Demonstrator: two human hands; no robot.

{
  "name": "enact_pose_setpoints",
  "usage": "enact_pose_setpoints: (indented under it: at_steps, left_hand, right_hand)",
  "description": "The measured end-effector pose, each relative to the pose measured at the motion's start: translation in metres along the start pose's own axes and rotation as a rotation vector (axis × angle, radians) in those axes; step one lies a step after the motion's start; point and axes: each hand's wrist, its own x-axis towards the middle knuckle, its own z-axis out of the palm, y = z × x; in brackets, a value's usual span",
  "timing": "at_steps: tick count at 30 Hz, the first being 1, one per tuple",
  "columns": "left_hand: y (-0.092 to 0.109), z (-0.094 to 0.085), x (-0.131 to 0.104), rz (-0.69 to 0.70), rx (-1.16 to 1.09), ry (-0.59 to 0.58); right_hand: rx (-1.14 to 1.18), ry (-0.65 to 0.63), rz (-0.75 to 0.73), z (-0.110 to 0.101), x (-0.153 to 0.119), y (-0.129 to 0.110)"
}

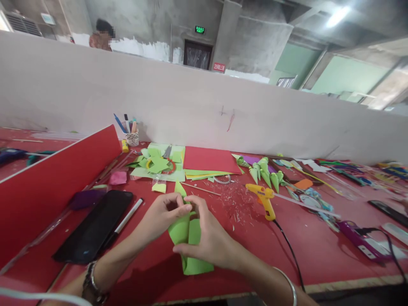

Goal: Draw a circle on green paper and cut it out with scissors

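A sheet of bright green paper (196, 264), partly rolled, stands between my hands near the front of the red table. My left hand (167, 212) pinches its upper edge, with thumb and forefinger pressed together. My right hand (212, 238) wraps round the paper's right side; its fingertips meet the left hand's at the top and its thumb presses the front lower down. Part of the paper is hidden behind the fingers. Beyond it lies a thin wooden stick (200, 188). To the right rests a yellow hot glue gun (263, 199) with a clear glue stick in its back.
Left are a black phone (94, 227), a white marker (129, 216) and a red divider (63, 193). At the back are scissors (167, 153) among green scraps, red paper sheets (212, 160) and several green paper cones (264, 172). A purple power strip (363, 242) lies right.
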Motion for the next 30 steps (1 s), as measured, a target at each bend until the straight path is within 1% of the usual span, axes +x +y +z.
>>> enact_pose_setpoints:
  at_steps: [4,8,13,16,17,19,21,23,25,26,27,30]
  left_hand:
    - [-0.010,0.009,-0.004,0.002,-0.069,0.085]
    - [-0.018,0.014,-0.009,-0.018,-0.126,0.094]
    - [-0.021,0.013,-0.017,0.038,-0.237,0.149]
    - [-0.022,0.016,-0.022,0.108,-0.332,0.172]
    - [-0.022,0.018,-0.023,0.131,-0.363,0.174]
    - [-0.021,0.022,-0.025,0.152,-0.410,0.165]
    - [-0.019,0.025,-0.028,0.130,-0.422,0.127]
    - [-0.020,0.022,-0.032,0.088,-0.398,0.079]
    - [-0.024,0.009,-0.037,0.051,-0.279,0.087]
    - [-0.029,-0.002,-0.039,0.040,-0.161,0.123]
    - [-0.034,-0.016,-0.042,0.034,0.028,0.192]
    - [-0.054,-0.067,-0.048,0.001,0.825,0.386]
  right_hand:
    - [0.037,-0.028,-0.041,0.001,-0.001,-0.004]
    - [0.044,-0.052,-0.030,-0.001,-0.001,-0.006]
    - [0.020,-0.065,-0.006,-0.006,-0.005,-0.011]
    - [-0.022,-0.065,-0.015,-0.006,-0.010,-0.014]
    - [-0.038,-0.057,-0.021,-0.004,-0.011,-0.014]
    - [-0.062,-0.001,-0.013,-0.001,-0.013,-0.012]
    - [-0.085,0.074,0.015,0.001,-0.015,-0.008]
    - [-0.123,0.122,0.039,0.002,-0.017,-0.003]
    - [-0.174,0.139,0.052,-0.001,-0.018,0.002]
    - [-0.201,0.150,0.060,-0.004,-0.019,0.004]
    - [-0.227,0.168,0.068,-0.007,-0.020,0.006]
    - [-0.296,0.253,0.095,-0.021,-0.023,0.009]
